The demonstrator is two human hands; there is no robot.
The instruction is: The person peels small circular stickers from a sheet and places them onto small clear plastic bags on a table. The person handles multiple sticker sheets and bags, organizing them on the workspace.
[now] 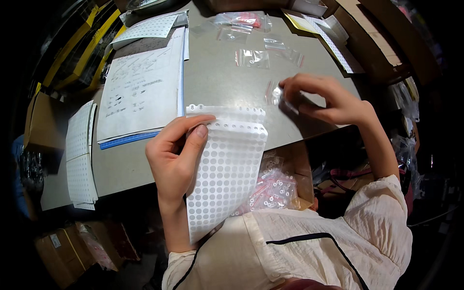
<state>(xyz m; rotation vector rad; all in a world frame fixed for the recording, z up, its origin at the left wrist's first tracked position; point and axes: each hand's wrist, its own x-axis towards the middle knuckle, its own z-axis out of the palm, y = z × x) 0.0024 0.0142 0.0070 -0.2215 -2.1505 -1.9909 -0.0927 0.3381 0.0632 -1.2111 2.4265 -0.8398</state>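
My left hand (175,154) pinches the upper left edge of a white sheet of round stickers (223,179) between thumb and fingers. The sheet hangs over the table's front edge toward my lap, and its top part is folded over, with printed dots along the fold. To the right, the fingers of my right hand (325,99) are curled down on a small clear zip bag (274,94) on the table. Part of that bag is hidden under the fingers. Farther back lie several similar bags, one flat zip bag (253,59) bearing a round white sticker.
A stack of papers (140,92) on a blue folder lies left on the grey table (212,72). More sticker sheets (79,154) rest at the far left edge. Below the table's front edge, a cardboard box (300,169) holds many stickered bags. Cartons stand around.
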